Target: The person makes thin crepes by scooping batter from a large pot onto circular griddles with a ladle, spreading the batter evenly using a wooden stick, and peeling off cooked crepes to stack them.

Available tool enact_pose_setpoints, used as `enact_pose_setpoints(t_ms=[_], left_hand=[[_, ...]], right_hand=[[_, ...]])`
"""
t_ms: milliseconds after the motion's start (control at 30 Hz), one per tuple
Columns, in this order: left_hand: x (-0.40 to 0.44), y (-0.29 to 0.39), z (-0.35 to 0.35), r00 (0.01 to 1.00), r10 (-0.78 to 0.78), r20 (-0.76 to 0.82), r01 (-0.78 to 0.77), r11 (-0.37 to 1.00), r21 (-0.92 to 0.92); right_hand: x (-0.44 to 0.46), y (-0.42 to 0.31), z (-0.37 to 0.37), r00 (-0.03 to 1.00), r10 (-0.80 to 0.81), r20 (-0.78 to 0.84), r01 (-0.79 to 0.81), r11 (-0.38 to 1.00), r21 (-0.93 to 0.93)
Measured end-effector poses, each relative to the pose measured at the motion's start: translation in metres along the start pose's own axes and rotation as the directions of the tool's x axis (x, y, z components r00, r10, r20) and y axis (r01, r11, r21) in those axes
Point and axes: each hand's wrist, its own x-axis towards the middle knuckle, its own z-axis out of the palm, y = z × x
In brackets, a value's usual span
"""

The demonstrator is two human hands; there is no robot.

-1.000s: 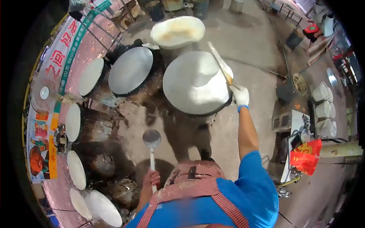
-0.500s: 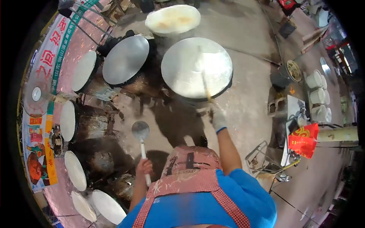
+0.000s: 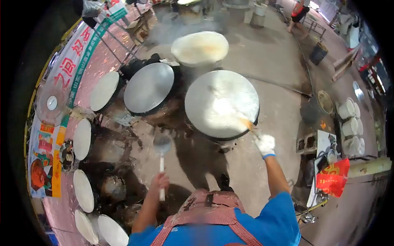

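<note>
My bare left hand is closed around the white handle of a ladle, whose grey bowl hangs over the floor left of my shadow. In a white glove with a blue cuff, my right hand is closed on a wooden spreader. The spreader reaches over the lower right edge of a large round griddle; its far end is blurred. A pale, wet-looking layer covers the griddle. Left of it stands a grey, bare-looking griddle.
Several pale-topped griddles curve down the left, including one near the banner. A steaming griddle stands behind. At right are a red bag, white tubs and a dark bucket. A person is far off.
My right hand and the spreader have moved right and toward me, to the griddle's lower right edge. The view has tilted up. My left hand still holds the ladle.
</note>
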Motion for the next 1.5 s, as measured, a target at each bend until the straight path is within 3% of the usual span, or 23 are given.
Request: enact_pose_setpoints(t_ms=[167, 233, 333, 433, 467, 500, 533, 600, 733, 800, 867, 933, 967, 1000, 1033, 1167, 1200, 1233, 1300, 1333, 1367, 1467, 1500], left_hand=[[0.083, 0.014, 0.088, 1.0, -0.017, -0.013, 0.019, 0.981, 0.193], [0.105, -0.01, 0.133, 0.991, 0.133, 0.008, -0.124, 0.899, 0.419], [0.141, -0.038, 0.164, 0.958, 0.285, 0.011, -0.213, 0.688, 0.694], [0.175, -0.078, 0.178, 0.893, 0.442, 0.081, -0.284, 0.415, 0.865], [0.183, -0.086, 0.179, 0.938, 0.342, 0.049, -0.238, 0.537, 0.809], [0.188, -0.092, 0.177, 0.972, 0.234, 0.022, -0.172, 0.646, 0.743], [0.188, -0.1, 0.176, 0.976, 0.217, 0.03, -0.177, 0.701, 0.691], [0.17, -0.072, 0.155, 0.998, -0.055, 0.004, 0.047, 0.878, 0.477], [0.05, -0.056, 0.117, 0.971, 0.221, 0.089, -0.216, 0.662, 0.718], [0.028, -0.056, 0.086, 0.977, 0.212, 0.013, -0.172, 0.756, 0.632], [0.03, -0.046, 0.059, 0.998, -0.001, 0.058, -0.021, 0.925, 0.379], [0.021, -0.046, 0.047, 0.988, -0.067, 0.137, 0.045, 0.987, 0.157], [0.027, -0.045, 0.023, 0.938, -0.131, 0.32, 0.137, 0.991, 0.002], [0.008, -0.054, 0.026, 0.959, -0.057, 0.277, 0.084, 0.993, -0.083], [0.01, -0.057, 0.0, 0.956, 0.036, 0.291, -0.043, 0.999, 0.018], [-0.067, -0.131, -0.017, 0.837, 0.536, 0.108, -0.518, 0.84, -0.158], [-0.052, -0.141, -0.07, 0.801, 0.54, 0.258, -0.444, 0.825, -0.349], [-0.074, -0.167, -0.079, 0.761, 0.625, 0.172, -0.485, 0.725, -0.49], [-0.101, -0.226, -0.099, 0.594, 0.799, -0.097, -0.763, 0.521, -0.382], [-0.113, -0.26, -0.105, 0.474, 0.859, -0.193, -0.848, 0.388, -0.36], [-0.127, -0.294, -0.111, 0.35, 0.892, -0.286, -0.91, 0.252, -0.329], [-0.135, -0.369, -0.165, 0.083, 0.92, -0.382, -0.961, -0.028, -0.275], [-0.142, -0.389, -0.186, -0.03, 0.896, -0.443, -0.98, -0.113, -0.164]], right_hand=[[-0.033, 0.001, 0.024, 0.992, 0.126, -0.026, -0.128, 0.984, -0.125], [-0.052, 0.0, 0.018, 0.992, 0.123, -0.041, -0.127, 0.987, -0.096], [-0.072, 0.007, 0.013, 0.897, 0.435, -0.076, -0.434, 0.9, 0.029], [-0.094, 0.017, 0.106, 0.952, 0.206, -0.228, -0.217, 0.976, -0.023], [-0.098, 0.007, 0.129, 0.98, 0.163, -0.111, -0.17, 0.984, -0.054], [-0.116, -0.04, 0.095, 0.966, -0.036, -0.257, 0.051, 0.997, 0.051], [-0.12, -0.073, 0.081, 0.928, 0.048, -0.371, 0.064, 0.956, 0.285], [-0.132, -0.092, 0.051, 0.95, 0.128, -0.286, -0.02, 0.936, 0.352], [-0.156, -0.107, 0.002, 0.823, -0.169, -0.542, 0.347, 0.905, 0.245], [-0.157, -0.126, 0.012, 0.914, 0.016, -0.404, 0.183, 0.875, 0.448], [-0.15, -0.142, 0.014, 0.959, 0.005, -0.283, 0.14, 0.861, 0.488], [-0.136, -0.167, -0.006, 0.957, -0.168, -0.237, 0.287, 0.669, 0.685], [-0.129, -0.174, 0.0, 0.974, -0.204, -0.095, 0.199, 0.581, 0.789], [-0.122, -0.18, 0.006, 0.971, -0.236, 0.048, 0.079, 0.501, 0.862], [-0.108, -0.183, 0.018, 0.928, -0.199, 0.314, -0.182, 0.496, 0.849], [-0.067, -0.242, 0.026, 0.658, -0.635, 0.403, -0.048, 0.499, 0.865], [-0.061, -0.262, 0.036, 0.555, -0.7, 0.45, -0.002, 0.54, 0.842], [-0.084, -0.296, 0.013, 0.471, -0.74, 0.481, 0.045, 0.564, 0.824], [-0.088, -0.334, 0.048, 0.099, -0.995, -0.005, 0.629, 0.059, 0.775], [-0.099, -0.35, 0.05, 0.102, -0.908, 0.406, 0.35, 0.415, 0.84], [-0.13, -0.371, 0.043, 0.094, -0.817, 0.569, 0.292, 0.569, 0.769], [-0.224, -0.43, 0.052, -0.188, -0.845, 0.5, 0.662, 0.267, 0.7], [-0.251, -0.447, 0.082, -0.323, -0.849, 0.418, 0.84, -0.054, 0.54]])
